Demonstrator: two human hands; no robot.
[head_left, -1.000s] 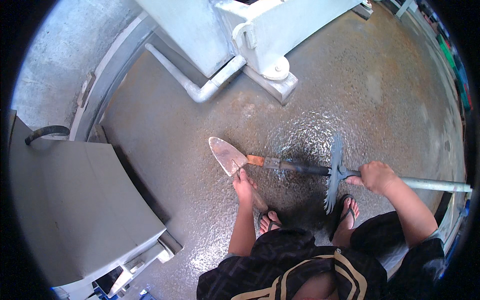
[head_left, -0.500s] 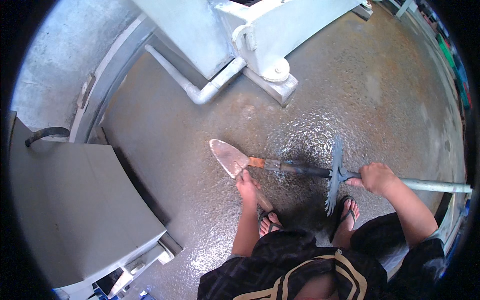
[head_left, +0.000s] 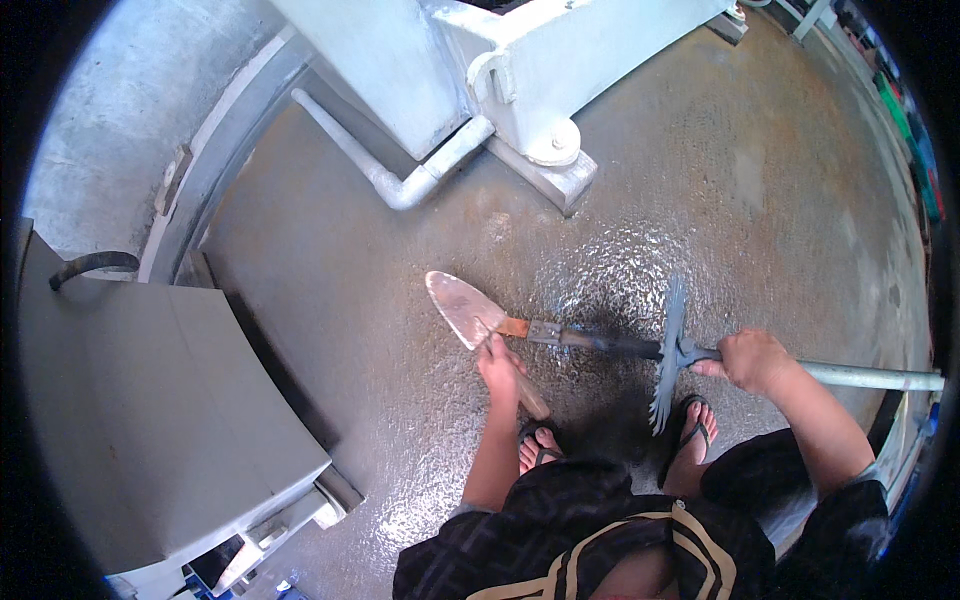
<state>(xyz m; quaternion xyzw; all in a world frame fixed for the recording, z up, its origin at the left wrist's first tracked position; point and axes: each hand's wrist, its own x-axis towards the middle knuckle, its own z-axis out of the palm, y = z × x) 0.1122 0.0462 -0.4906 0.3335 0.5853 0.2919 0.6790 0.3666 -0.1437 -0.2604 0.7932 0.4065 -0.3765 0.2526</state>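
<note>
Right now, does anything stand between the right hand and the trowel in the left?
Yes: in this view, a grey, ragged-edged tool head and a dark rod lie between the right hand and the trowel.

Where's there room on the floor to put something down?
There's bare floor between the box and the bent pipe, and more beyond the pole, right of the block, though it looks wet. It's crowded around the feet: the left hand holds a trowel, the right hand the pole.

From here I can read no lettering, numbers or signs; the blurred right edge I can't judge.
</note>
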